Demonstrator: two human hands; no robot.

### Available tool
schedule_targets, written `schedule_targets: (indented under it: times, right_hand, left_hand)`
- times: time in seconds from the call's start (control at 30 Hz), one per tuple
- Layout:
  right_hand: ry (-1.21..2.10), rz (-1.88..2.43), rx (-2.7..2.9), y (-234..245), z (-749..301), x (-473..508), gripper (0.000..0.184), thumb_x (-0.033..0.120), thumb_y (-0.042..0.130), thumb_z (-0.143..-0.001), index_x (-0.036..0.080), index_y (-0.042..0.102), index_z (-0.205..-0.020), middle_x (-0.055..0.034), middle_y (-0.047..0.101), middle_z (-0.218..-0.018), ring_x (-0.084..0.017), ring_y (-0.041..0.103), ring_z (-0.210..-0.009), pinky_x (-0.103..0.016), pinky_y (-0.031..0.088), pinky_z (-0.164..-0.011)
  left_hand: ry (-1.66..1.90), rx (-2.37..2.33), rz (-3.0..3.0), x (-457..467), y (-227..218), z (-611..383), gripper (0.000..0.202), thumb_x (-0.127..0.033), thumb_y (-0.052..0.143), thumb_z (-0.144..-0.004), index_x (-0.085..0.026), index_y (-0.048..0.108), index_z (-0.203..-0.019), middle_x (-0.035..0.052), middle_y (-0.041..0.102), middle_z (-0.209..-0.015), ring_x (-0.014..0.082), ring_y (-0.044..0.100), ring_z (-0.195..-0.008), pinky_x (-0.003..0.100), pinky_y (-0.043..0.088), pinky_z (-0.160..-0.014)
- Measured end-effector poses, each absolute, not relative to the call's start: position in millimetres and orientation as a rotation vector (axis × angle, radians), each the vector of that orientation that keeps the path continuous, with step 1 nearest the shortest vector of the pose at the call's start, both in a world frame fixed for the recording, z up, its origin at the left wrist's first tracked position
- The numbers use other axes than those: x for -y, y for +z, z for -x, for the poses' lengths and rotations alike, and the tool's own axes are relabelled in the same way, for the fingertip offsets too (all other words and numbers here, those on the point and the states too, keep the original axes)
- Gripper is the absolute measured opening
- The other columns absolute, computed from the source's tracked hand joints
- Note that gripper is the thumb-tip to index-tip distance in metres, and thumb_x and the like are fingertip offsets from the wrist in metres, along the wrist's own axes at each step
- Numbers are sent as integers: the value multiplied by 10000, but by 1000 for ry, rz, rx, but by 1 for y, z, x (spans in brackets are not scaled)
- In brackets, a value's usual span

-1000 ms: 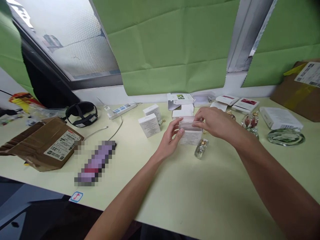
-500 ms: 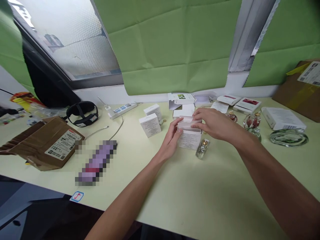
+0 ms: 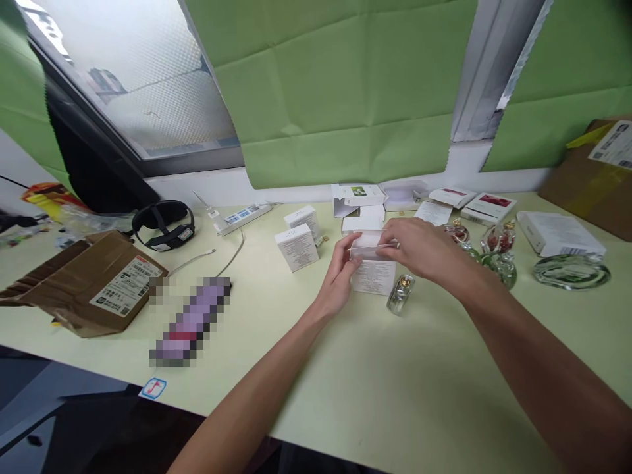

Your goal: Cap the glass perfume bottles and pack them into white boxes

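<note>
A small white printed box stands on the pale green table in the middle. My left hand grips its left side, thumb by the upper corner. My right hand is curled over the box's top, fingers pinching its white lid flap. A little clear glass bottle with a gold cap lies on the table just right of the box, below my right hand.
Two more white boxes stand to the left, and flat cartons lie at the back. Glass ornaments and a glass dish sit right. A brown parcel, headband and power strip lie left.
The lid flap has come down from upright to nearly flat on the box under my right fingers. Both hands stayed on the box.
</note>
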State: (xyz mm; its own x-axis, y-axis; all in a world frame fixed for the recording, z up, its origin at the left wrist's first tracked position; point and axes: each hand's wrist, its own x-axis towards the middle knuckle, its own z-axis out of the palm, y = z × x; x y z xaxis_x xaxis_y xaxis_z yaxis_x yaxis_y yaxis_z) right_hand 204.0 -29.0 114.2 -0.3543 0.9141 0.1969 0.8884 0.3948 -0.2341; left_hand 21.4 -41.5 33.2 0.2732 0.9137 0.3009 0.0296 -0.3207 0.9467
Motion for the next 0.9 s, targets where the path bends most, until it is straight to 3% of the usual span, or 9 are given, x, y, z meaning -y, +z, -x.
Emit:
schedule_targets:
  times: [0.13,0.4,0.53,0.73,0.9]
  right_hand:
    - [142,1373,2310,110,-204,22,119,281,630,-874,210,702,-811,-49,671,-1057,-193,621,-850,-305,394,-690]
    - [164,1282,2230,103,-207,14,92,266,667,-847,210,596,-828,-36,609,-1043,-178,592,-805,-321,426,-716]
    - [235,1255,2109,97,-208,10,277,254,702,-799,228,513,-1000,-53,553,-1136,-160,582,-757,-321,461,-679]
    - [433,1245,2080,120,-234,15,397,441,617,-873,237,545,-1206,-96,599,-1239,-219,630,-937,-355,528,-748]
    - [479,1548,1902,137,-270,17,332,468,558,-897,238,637,-1124,-98,694,-1052,-200,660,-740,-331,512,-585]
  left_hand:
    - [1200,-842,-1647,43,33,-22,375,-339,456,-998,-310,399,-1367,43,417,-1440,205,470,-1231,328,442,-969]
    - [1209,-798,-1753,42,32,-24,435,-404,447,-1005,-337,300,-1409,71,429,-1425,212,511,-1223,380,454,-993]
    - [1240,-790,-1820,39,26,-24,442,-417,420,-1013,-354,239,-1411,78,416,-1441,206,527,-1211,381,475,-961]
    - [1297,-986,-1949,33,24,-16,337,-446,395,-1015,-303,400,-1320,74,483,-1352,203,519,-1157,348,460,-927]
    - [1243,-1288,-1810,25,30,-7,312,-408,387,-1011,-258,539,-1238,66,584,-1181,211,542,-1034,351,442,-884]
